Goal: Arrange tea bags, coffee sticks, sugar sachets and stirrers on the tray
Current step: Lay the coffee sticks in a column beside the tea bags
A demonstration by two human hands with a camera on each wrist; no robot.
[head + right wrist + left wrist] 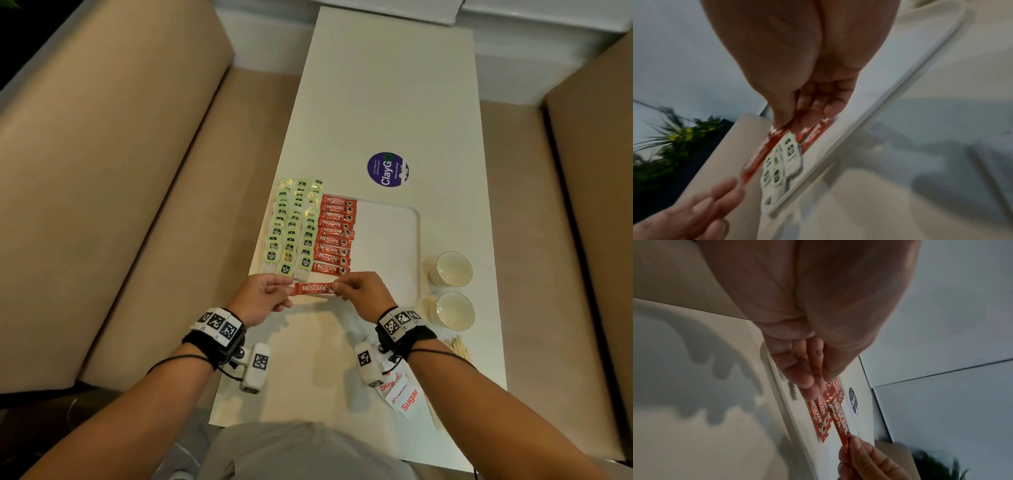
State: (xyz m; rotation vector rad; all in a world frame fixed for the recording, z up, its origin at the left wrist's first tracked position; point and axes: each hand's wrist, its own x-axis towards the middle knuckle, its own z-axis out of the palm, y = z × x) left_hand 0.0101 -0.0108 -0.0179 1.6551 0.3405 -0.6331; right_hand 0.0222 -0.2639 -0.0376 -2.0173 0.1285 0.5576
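Observation:
A red Nescafe coffee stick (313, 288) (840, 415) (758, 160) hangs level over the near end of the white tray (387, 240) (859, 123). My left hand (262, 297) (818, 381) pinches its left end and my right hand (359, 291) (789, 120) pinches its right end. On the tray lie three columns of green-labelled tea bags (293, 226) (781, 162) at the left and a column of red coffee sticks (335, 234) (821, 412) beside them. Sugar sachets (400, 394) and wooden stirrers (457, 346) lie on the table near my right forearm.
Two white cups (450, 269) (454, 310) stand right of the tray. A round purple ClayGo sticker (387, 169) sits beyond the tray on the white table (376, 85). Beige sofa cushions (102, 171) flank the table on both sides.

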